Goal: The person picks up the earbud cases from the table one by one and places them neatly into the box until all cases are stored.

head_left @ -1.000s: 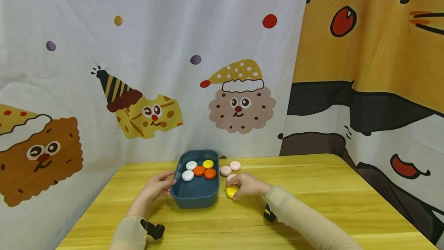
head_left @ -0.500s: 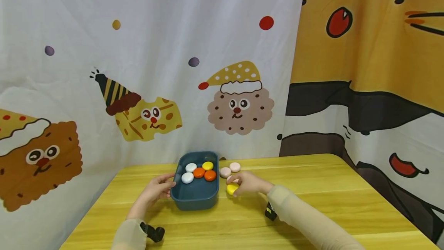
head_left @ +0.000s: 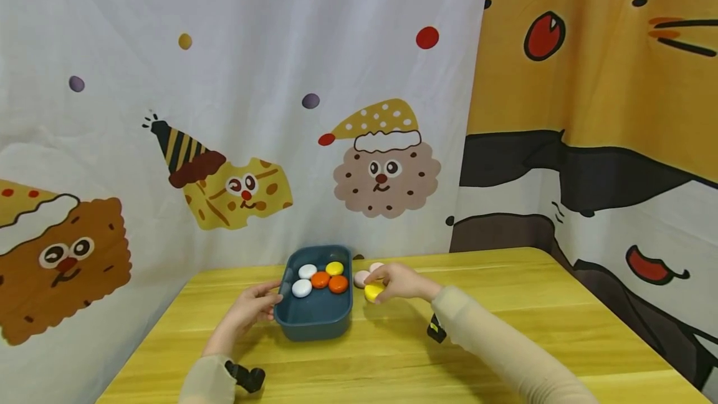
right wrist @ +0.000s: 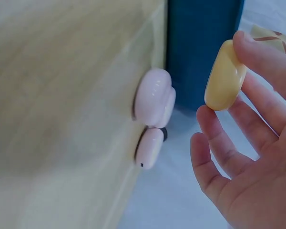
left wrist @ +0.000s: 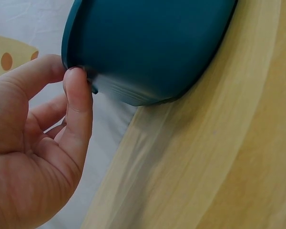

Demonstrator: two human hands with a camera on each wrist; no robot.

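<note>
Head view: pinching a yellow disc (head_left: 373, 293) in the right hand (head_left: 402, 282), gripping the blue tub (head_left: 315, 331) with the left hand (head_left: 250, 304), with five discs (head_left: 320, 280) already inside and three pink discs (right wrist: 150, 98) left on the table (head_left: 359, 370) near the right hand.

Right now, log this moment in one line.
left hand: pinches edge of blue box; right hand: holds yellow disc off table; inside box: two white discs, two orange, one yellow; on table: three pink discs

A hand could pass over the right wall of the blue box (head_left: 314, 313) into its near half, but five discs (head_left: 320, 280) crowd its far half, pink discs (right wrist: 153, 98) flank its right, the left hand (head_left: 251, 307) its left.
</note>
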